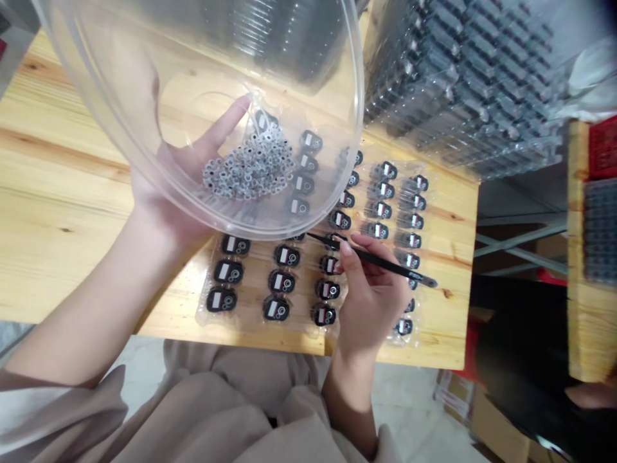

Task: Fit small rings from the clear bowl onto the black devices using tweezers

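Containing small rings (253,164), a tub (357,106) is held by the left hand (180,167); tweezers (380,261) are pinched in the right hand (369,299), nearer.

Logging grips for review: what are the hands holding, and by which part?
Left hand: clear tub, cradled from outside at wall and base. Right hand: black tweezers, pinched behind the tips.

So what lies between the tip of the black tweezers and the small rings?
In the head view, the rim of the clear tub crosses between the black tweezers and the small rings inside it.
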